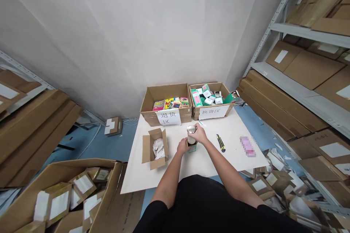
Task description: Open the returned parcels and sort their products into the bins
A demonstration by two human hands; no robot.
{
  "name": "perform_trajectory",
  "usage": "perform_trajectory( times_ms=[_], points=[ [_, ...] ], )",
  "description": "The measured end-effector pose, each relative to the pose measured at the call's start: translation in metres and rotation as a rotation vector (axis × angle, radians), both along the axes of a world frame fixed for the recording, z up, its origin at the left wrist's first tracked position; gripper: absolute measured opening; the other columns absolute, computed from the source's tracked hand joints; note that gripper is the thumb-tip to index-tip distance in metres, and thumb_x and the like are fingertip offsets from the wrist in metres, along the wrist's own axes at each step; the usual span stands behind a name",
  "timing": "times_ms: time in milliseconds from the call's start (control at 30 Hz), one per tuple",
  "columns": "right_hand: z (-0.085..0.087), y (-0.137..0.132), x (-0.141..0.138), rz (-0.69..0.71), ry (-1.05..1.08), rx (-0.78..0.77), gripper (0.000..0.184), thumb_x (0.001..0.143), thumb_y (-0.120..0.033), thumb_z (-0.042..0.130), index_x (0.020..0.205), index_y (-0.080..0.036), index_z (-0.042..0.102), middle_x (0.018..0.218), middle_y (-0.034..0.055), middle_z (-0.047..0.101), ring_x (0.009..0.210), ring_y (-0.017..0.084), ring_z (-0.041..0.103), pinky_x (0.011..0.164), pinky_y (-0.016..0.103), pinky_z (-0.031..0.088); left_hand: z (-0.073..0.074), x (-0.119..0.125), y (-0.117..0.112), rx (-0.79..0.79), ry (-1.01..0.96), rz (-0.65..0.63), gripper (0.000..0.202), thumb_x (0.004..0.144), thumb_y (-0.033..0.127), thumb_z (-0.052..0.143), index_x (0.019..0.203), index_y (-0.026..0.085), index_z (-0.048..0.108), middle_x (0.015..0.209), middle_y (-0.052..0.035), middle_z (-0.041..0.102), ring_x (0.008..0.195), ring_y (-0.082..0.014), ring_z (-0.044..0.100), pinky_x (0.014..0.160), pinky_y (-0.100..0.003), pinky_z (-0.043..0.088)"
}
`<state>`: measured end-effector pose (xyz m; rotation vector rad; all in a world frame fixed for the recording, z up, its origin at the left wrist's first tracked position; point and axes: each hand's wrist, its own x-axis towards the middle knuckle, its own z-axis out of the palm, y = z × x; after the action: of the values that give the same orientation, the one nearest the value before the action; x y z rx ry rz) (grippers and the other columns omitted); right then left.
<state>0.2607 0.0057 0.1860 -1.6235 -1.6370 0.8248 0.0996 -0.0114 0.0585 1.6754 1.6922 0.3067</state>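
Over the middle of the white table (207,160), my left hand (182,146) is closed on a small green box (192,148). My right hand (200,133) grips a jar with a silver lid (191,131) that stands in or just above that box. To the left of both hands lies a small open cardboard box (154,148) with white paper stuffing inside.
Two labelled open cartons stand at the table's back: the left carton (166,102) holds colourful packs, the right carton (212,98) green and white boxes. A yellow-black utility knife (221,143) and a pink item (247,146) lie to the right. Shelves of cartons flank both sides; parcels cover the floor.
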Motion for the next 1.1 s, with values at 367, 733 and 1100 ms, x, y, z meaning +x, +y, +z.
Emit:
perform_trajectory(
  times_ms=[367,733,1100],
  points=[
    [0.126,0.035,0.039,0.112,0.460,0.231,0.051,0.073,-0.054,0.086,0.105,-0.021,0.066,0.101,0.0056,0.076,0.087,0.022,0.070,0.079,0.035,0.058,0.114,-0.011,0.012,0.325,-0.326,0.221,0.068,0.082,0.015,0.064,0.149,0.025,0.056,0.153,-0.0131,0.060,0.144,-0.0298,0.054,0.118,-0.047,0.044],
    [0.102,0.034,0.042,0.299,0.723,0.078,0.057,0.078,-0.056,0.085,0.123,-0.024,0.069,0.124,0.0094,0.074,0.115,0.026,0.071,0.103,0.045,0.057,0.262,0.030,0.021,0.577,-0.555,0.110,0.098,0.070,0.036,0.092,0.157,0.026,0.047,0.133,-0.0104,0.069,0.114,-0.0271,0.068,0.100,-0.040,0.056],
    [0.089,0.010,0.060,0.203,0.720,0.087,0.117,0.061,-0.038,0.098,0.162,-0.032,0.038,0.111,0.0043,0.073,0.094,0.022,0.072,0.095,0.044,0.059,0.282,0.052,0.037,0.436,-0.837,-0.011,0.115,0.077,0.050,0.089,0.169,0.030,0.022,0.155,-0.0138,0.056,0.138,-0.0289,0.059,0.111,-0.042,0.052]
  ],
)
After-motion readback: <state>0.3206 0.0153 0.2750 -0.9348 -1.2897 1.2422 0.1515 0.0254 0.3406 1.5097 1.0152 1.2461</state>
